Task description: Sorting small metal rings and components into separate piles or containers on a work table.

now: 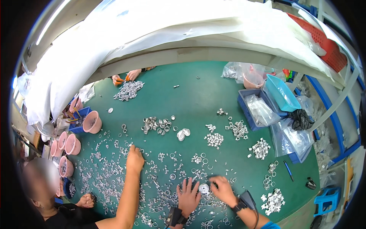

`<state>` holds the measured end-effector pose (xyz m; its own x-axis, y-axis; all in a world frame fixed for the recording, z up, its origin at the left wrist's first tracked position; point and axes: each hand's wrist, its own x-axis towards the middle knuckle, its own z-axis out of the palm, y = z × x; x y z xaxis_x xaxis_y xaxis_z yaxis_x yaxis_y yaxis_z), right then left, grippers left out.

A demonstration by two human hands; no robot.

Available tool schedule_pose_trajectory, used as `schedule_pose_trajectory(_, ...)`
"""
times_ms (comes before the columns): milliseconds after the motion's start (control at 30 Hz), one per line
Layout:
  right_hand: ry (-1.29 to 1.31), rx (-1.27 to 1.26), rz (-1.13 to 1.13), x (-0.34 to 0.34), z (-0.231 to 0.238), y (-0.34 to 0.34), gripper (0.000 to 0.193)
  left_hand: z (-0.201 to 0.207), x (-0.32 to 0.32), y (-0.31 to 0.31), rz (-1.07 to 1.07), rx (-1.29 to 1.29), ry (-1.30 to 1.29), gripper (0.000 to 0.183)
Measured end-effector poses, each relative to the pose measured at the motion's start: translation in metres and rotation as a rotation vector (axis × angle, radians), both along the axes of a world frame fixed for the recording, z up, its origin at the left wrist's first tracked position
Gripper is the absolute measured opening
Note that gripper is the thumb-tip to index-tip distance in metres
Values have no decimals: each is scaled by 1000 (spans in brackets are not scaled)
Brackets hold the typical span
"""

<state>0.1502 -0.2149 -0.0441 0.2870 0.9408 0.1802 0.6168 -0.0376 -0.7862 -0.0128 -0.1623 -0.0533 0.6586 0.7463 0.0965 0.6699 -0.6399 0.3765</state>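
My left hand (188, 197) lies palm down over small silvery metal parts (167, 195) on the green table, fingers spread, holding nothing I can see. Just right of it, my right hand (224, 191) has bent fingers above the same scatter. Its fingertips are blurred beside a dark patch, so I cannot make out whether they hold anything. Between both hands sits a round silvery disc (204, 188). Loose rings and small pieces surround the hands. Each wrist wears a dark strapped device.
At left, a co-worker's arm (131, 183) reaches into the parts, near pink buckets (92, 122). Another person's hands (132, 74) work at a far pile. Sorted piles (261, 149), a blue pen (288, 171) and blue bins (249, 110) with plastic bags stand right.
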Motion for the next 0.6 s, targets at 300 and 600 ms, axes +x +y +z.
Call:
schedule_pose_trajectory(300,-358,-87,-1,11,-5,53,10,-17,4,0,-119,54,-145,20)
schedule_pose_trajectory(600,-436,-138,-3,33,-9,92,10,4,-15,-15,-151,-107,-372,21)
